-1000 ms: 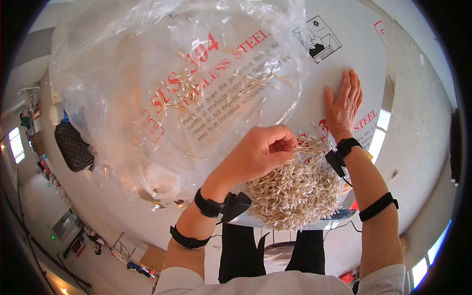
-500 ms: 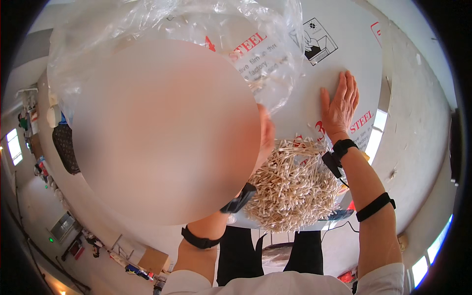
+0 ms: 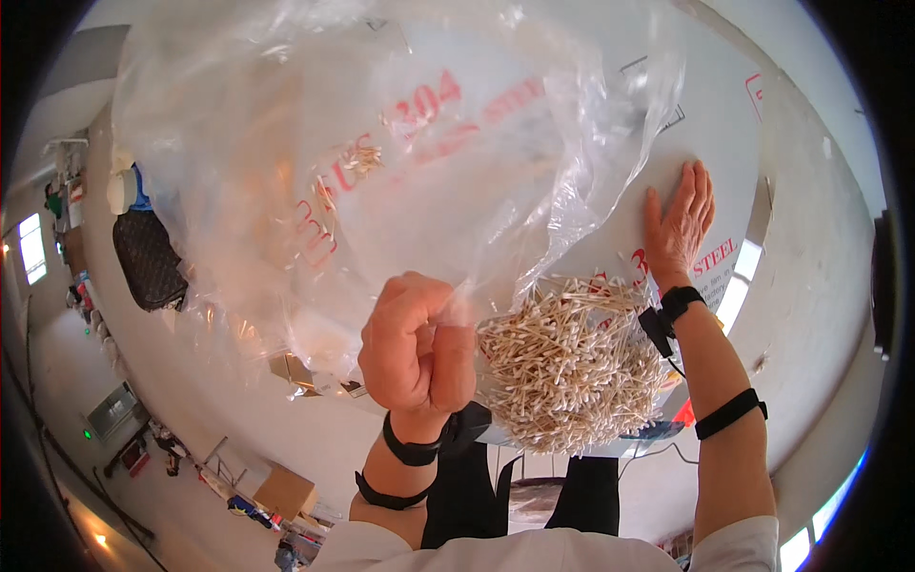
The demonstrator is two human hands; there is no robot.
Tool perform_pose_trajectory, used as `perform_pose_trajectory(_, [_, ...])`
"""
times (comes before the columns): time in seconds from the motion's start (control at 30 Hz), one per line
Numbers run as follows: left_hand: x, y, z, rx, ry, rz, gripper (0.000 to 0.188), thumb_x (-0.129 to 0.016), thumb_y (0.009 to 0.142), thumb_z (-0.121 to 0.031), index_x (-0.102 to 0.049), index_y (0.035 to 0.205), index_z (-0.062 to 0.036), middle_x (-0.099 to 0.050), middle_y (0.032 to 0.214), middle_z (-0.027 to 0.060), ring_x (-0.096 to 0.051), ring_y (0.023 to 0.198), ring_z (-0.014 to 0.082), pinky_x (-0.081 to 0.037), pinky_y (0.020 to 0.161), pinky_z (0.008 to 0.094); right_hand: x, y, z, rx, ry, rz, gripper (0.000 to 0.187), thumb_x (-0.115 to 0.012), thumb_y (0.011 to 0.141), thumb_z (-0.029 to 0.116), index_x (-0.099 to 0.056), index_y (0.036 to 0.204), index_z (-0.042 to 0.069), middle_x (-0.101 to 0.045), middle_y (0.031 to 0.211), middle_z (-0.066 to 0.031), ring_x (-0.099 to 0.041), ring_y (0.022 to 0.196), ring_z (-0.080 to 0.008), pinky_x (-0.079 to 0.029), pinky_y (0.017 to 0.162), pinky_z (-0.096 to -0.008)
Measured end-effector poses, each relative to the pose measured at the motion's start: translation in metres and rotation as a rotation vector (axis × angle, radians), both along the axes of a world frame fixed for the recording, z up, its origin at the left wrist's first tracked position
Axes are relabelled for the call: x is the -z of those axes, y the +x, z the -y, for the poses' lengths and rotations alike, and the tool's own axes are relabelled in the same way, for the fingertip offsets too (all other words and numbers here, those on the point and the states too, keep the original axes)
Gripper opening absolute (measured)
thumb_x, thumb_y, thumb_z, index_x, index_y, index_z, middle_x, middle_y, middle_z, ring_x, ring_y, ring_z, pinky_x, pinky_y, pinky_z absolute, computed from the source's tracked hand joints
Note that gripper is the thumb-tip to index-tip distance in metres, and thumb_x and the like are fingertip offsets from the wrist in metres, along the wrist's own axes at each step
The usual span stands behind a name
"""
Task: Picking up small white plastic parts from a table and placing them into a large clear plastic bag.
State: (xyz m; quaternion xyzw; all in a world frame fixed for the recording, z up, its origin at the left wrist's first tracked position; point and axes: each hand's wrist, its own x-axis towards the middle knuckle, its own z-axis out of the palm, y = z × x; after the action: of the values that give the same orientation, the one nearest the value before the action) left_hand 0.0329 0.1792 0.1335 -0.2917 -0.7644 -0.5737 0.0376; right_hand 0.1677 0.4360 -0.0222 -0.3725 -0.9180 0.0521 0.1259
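Observation:
My left hand (image 3: 415, 343) is closed around the edge of a large clear plastic bag (image 3: 515, 191), raised above the near left of the table. The bag billows out from the fingers over the far left part of the tabletop. A few loose cotton swabs (image 3: 360, 162) show in or through its film; I cannot tell which. To the right of this hand lies a heaped pile of cotton swabs (image 3: 572, 372) by the table's near edge. Beyond the pile, my right hand (image 3: 680, 224) rests flat on the tabletop, fingers extended, holding nothing.
The table (image 3: 724, 124) has a pale grey covering with red and black print. At the left is a dark patterned bag (image 3: 148, 259). A cardboard box (image 3: 286, 491) stands on the floor at lower left. A thin cable (image 3: 658, 456) hangs near the table's front edge.
The plastic bag has spread wider and reaches nearer, with its edge in my left hand. A blurred round patch that covered the left hand is gone. My right hand stays flat on the table.

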Motion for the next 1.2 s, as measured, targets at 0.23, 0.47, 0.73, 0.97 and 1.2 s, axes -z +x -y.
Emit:
perform_pose_trajectory(0.23, [0.012, -0.026, 0.001, 0.298, -0.18, 0.207, 0.011, -0.061, 0.073, 0.003, -0.058, 0.084, -0.0002, -0.054, 0.07, 0.0055, -0.046, 0.054, 0.0134, -0.037, 0.05, 0.0241, 0.004, 0.005, 0.002, 0.003, -0.005, 0.019, 0.062, -0.05, 0.09, 0.037, -0.031, 0.139, 0.005, -0.03, 0.146, -0.0143, -0.022, 0.138, -0.0298, -0.014, 0.113, -0.0444])
perform_pose_trajectory(0.47, [0.083, -0.179, -0.044, 0.101, -0.603, -0.253, 0.024, -0.051, 0.08, -0.001, -0.061, 0.102, 0.001, -0.062, 0.099, 0.0166, -0.06, 0.089, 0.0289, -0.046, 0.077, 0.0337, -0.003, -0.004, 0.009, 0.011, -0.021, 0.022, 0.061, -0.051, 0.09, 0.034, -0.031, 0.14, 0.005, -0.029, 0.146, -0.0147, -0.022, 0.138, -0.0305, -0.014, 0.114, -0.0446])
perform_pose_trajectory(0.73, [0.096, -0.248, -0.096, -0.038, -0.736, -0.02, 0.031, -0.048, 0.082, -0.009, -0.062, 0.109, -0.0026, -0.066, 0.101, 0.0164, -0.063, 0.092, 0.0269, -0.047, 0.081, 0.0346, -0.005, 0.003, 0.001, 0.038, -0.036, 0.054, 0.062, -0.052, 0.089, 0.032, -0.03, 0.14, 0.004, -0.029, 0.147, -0.0149, -0.022, 0.138, -0.0305, -0.014, 0.114, -0.0451])
perform_pose_trajectory(0.97, [0.123, -0.256, -0.118, -0.144, -1.012, 0.361, 0.041, -0.048, 0.085, -0.037, -0.064, 0.109, -0.008, -0.064, 0.109, 0.0176, -0.059, 0.106, 0.0344, -0.045, 0.091, 0.0408, -0.008, -0.002, 0.005, 0.043, -0.082, 0.052, 0.064, -0.053, 0.087, 0.031, -0.029, 0.14, 0.005, -0.027, 0.148, -0.0145, -0.022, 0.139, -0.0301, -0.012, 0.114, -0.0455])
perform_pose_trajectory(1.2, [0.124, -0.247, -0.119, -0.21, -1.137, 0.275, 0.048, -0.039, 0.088, -0.041, -0.063, 0.112, -0.0067, -0.059, 0.118, 0.0213, -0.055, 0.113, 0.0366, -0.042, 0.095, 0.0446, -0.007, 0.0, 0.003, 0.032, -0.07, 0.052, 0.066, -0.053, 0.086, 0.032, -0.028, 0.141, 0.006, -0.026, 0.148, -0.0142, -0.021, 0.139, -0.0297, -0.011, 0.115, -0.0453])
